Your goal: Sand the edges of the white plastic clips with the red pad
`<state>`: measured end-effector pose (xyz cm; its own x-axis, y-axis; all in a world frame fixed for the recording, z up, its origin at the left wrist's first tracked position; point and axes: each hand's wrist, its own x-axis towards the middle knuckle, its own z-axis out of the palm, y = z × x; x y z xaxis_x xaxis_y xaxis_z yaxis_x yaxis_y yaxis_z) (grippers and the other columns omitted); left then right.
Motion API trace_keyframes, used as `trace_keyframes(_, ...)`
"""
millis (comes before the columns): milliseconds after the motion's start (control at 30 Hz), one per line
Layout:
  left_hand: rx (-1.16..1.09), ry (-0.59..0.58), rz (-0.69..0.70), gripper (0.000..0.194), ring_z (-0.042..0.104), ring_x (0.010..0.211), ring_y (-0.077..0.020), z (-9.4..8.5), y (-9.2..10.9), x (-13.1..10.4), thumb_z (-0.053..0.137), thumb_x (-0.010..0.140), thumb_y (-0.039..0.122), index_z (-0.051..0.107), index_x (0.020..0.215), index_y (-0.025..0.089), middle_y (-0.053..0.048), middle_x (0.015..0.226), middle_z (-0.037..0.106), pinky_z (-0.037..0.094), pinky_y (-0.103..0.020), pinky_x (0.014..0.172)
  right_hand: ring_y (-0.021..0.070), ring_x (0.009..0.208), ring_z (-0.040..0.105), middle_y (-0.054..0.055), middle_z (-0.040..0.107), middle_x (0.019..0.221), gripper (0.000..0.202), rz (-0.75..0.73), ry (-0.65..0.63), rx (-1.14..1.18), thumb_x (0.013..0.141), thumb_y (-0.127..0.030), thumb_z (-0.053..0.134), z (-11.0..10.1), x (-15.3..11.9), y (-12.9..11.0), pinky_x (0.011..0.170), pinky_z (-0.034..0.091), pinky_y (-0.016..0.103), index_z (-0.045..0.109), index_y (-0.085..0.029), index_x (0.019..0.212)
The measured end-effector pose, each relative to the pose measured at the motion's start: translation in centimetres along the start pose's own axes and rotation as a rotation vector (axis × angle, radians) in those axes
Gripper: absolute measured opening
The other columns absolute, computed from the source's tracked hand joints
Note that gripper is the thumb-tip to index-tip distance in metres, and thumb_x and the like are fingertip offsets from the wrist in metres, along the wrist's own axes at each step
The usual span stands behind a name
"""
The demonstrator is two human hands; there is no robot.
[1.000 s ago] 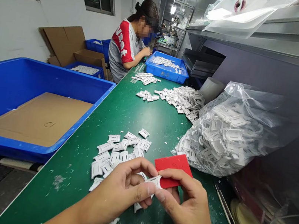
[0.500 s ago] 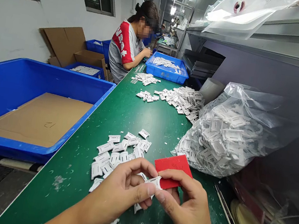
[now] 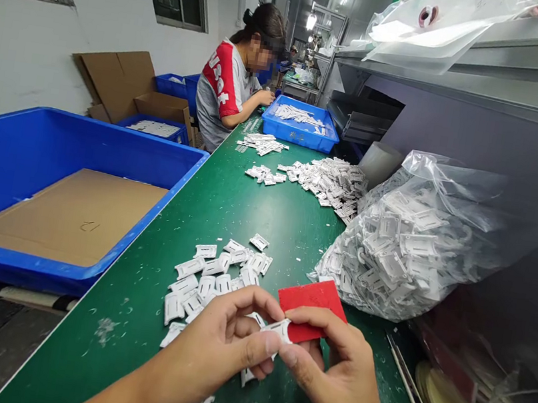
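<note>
Between my two hands, over the near part of the green table (image 3: 130, 315), is a small white plastic piece (image 3: 279, 329). My left hand (image 3: 222, 343) pinches its left side between thumb and forefinger. The fingertips of my right hand (image 3: 341, 360) grip its right end. Just behind my right fingers lies a red block (image 3: 312, 297), partly hidden by them. Loose white pieces (image 3: 206, 283) are spread beyond and to the left of my left hand.
A clear bag of white pieces (image 3: 399, 241) stands at right, near metal rods (image 3: 416, 398). A large blue bin (image 3: 56, 271) borders the left edge. Further back are a heap of white pieces (image 3: 330, 180), a blue tray (image 3: 299, 135) and a seated person (image 3: 225, 87).
</note>
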<state>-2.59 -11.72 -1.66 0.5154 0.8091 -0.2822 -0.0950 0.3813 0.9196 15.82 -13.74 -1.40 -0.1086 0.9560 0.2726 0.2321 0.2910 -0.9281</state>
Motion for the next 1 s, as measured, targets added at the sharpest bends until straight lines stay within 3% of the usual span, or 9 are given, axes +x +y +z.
trace_keyframes(567, -0.078, 0.024, 0.032, 0.036, 0.062, 0.058, -0.0114, 0.0, -0.1, 0.0, 0.076, 0.078, 0.039, 0.058, 0.098, 0.016, -0.001, 0.063, 0.067, 0.049, -0.023, 0.062, 0.0179, 0.073, 0.076, 0.003, 0.080, 0.087, 0.014, 0.018, -0.018, -0.111, 0.080, -0.028, 0.074, -0.3, 0.0, 0.4, 0.054, 0.058, 0.015, 0.075, -0.026, 0.094)
trace_keyframes(733, -0.101, 0.014, 0.054, 0.038, 0.063, 0.056, -0.0110, -0.1, -0.4, 0.2, 0.079, 0.076, 0.038, 0.058, 0.098, 0.015, -0.002, 0.064, 0.068, 0.051, -0.023, 0.060, 0.0161, 0.073, 0.076, 0.001, 0.079, 0.085, 0.016, -0.011, -0.009, -0.166, 0.080, -0.031, 0.075, -0.4, 0.0, 1.2, 0.065, 0.060, 0.014, 0.075, -0.027, 0.095)
trace_keyframes(1000, -0.183, 0.022, 0.095, 0.039, 0.063, 0.054, -0.0091, -0.2, -0.6, 0.5, 0.084, 0.070, 0.031, 0.060, 0.095, 0.013, -0.001, 0.072, 0.067, 0.054, -0.021, 0.055, 0.0173, 0.078, 0.075, 0.003, 0.078, 0.093, 0.021, 0.006, 0.005, -0.126, 0.079, -0.030, 0.075, -0.4, -0.5, 2.3, 0.063, 0.059, 0.016, 0.075, -0.027, 0.100)
